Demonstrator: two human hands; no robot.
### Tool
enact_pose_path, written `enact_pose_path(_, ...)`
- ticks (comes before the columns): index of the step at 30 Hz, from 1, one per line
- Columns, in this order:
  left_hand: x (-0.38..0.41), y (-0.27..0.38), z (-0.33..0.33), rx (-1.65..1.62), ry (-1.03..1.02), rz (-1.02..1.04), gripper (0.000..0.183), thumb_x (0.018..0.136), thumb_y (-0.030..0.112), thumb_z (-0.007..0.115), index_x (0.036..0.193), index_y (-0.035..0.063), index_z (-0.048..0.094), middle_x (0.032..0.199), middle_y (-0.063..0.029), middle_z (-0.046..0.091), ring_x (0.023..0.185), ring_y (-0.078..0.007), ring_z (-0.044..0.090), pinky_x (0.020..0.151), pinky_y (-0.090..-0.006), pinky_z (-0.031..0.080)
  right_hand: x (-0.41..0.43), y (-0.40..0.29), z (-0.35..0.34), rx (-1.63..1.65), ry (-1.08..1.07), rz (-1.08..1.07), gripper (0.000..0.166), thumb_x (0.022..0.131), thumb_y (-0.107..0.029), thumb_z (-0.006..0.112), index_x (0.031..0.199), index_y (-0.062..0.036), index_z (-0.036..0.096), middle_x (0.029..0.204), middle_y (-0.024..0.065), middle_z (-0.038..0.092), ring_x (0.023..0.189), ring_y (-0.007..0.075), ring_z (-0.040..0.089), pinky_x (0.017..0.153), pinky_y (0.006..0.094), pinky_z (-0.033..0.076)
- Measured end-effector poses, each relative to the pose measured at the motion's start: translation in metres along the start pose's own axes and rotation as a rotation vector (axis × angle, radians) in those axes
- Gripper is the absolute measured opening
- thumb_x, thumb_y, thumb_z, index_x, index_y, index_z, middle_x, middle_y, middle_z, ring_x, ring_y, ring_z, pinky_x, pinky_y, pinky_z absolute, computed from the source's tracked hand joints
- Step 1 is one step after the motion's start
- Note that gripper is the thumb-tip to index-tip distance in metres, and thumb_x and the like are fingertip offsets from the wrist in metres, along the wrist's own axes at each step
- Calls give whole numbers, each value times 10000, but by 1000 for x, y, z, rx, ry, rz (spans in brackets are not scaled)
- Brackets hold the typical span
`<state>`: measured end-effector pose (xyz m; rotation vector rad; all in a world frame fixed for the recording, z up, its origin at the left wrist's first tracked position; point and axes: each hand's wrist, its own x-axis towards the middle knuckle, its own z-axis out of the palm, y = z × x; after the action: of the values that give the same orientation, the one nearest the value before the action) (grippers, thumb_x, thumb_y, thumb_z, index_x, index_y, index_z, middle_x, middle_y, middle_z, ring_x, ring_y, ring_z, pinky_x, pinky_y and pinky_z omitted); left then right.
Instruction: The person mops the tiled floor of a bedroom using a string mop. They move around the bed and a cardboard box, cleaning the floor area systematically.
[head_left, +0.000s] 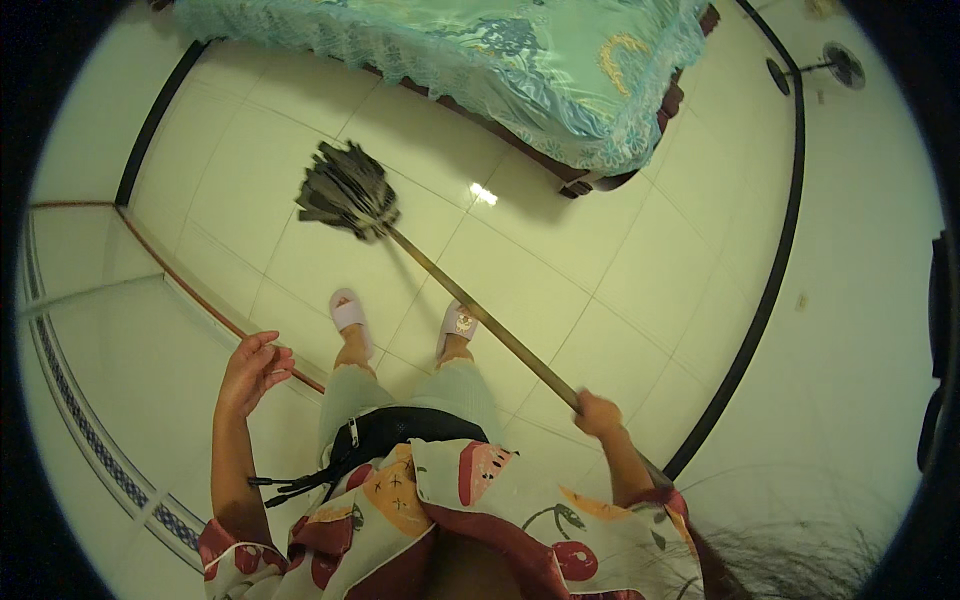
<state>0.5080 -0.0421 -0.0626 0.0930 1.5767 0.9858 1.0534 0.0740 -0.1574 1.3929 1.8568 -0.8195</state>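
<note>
My right hand (598, 414) is closed around the long pole handle of a mop (487, 319). The handle runs diagonally across the view, passing over the slipper at the right. At its far end the dark grey strip mop head (346, 191) lies spread on the glossy tiled floor (525, 255), beyond my feet. My left hand (256, 367) is raised at the left with its fingers apart and loosely bent, holding nothing, well away from the handle.
A bed (525, 82) with a shiny green, lace-edged cover stands ahead; its wooden leg (576, 187) meets the floor. Black skirting (776, 262) lines the right wall. A standing fan (844, 66) is at the upper right. My slippers (346, 309) are on the tiles. A brown edge (187, 289) runs along the left.
</note>
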Motion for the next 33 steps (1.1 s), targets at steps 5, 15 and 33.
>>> enact_pose_path(5, -18, -10, 19, -57, 95, -18, 351, 842, 171, 500, 1140, 12, 404, 902, -100, 571, 774, -163, 579, 679, -279, 497, -83, 104, -12, -251, -232, 302, 335, 676, -262, 606, 952, -87, 533, 874, 108, 608, 823, 272, 589, 717, 383, 466)
enact_pose_path(15, -14, -65, -25, -156, 131, -91, 413, 790, 199, 557, 1118, -2, 408, 936, -118, 555, 802, -191, 567, 693, -299, 484, -3, -49, -33, 76, -403, 207, 323, 682, -106, 557, 940, 56, 451, 661, 140, 565, 494, 213, 575, 411, 326, 474)
enact_pose_path(33, -27, -151, -98, -600, 374, -34, 400, 803, 247, 560, 1119, 46, 419, 914, -109, 563, 777, -204, 568, 699, -333, 478, -51, -280, -174, -144, -45, -171, 302, 672, -102, 549, 927, 19, 442, 600, 166, 552, 440, 238, 564, 404, 346, 459)
